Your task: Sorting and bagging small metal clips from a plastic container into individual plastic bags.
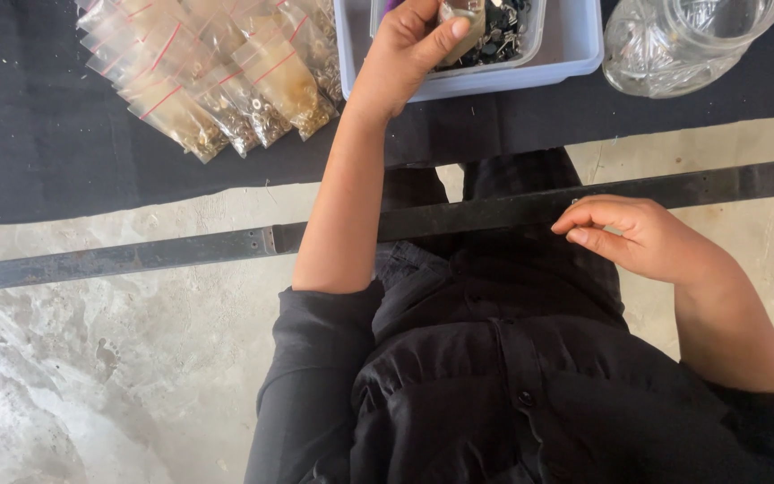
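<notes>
Up at twelve o'clock, the left hand (405,56) reaches into a pale blue tray (575,45); its fingers are pinched together on a small clear packet (464,20), held over a clear tub (530,40) of small dark and silvery metal bits (500,36) that sits inside the tray; the tray rests on a black cloth (38,134) spread across the top of the scene. Lower, at about three o'clock, the right hand (633,235) rests on a long black belt (459,218); its fingers are curled close together with the tips touching the strap, though whether they actually pinch it cannot be told; the belt runs from nine o'clock to three o'clock across the person's lap, a little higher at the right end. At eleven o'clock a fan of clear bags with red strips (217,76), filled with small brassy and silvery fittings, lies on the cloth just beside the tray; at one o'clock a cut-glass jar (674,45) lies on its side, touching the tray's right edge; beneath everything is a mottled grey stone floor (109,376).
</notes>
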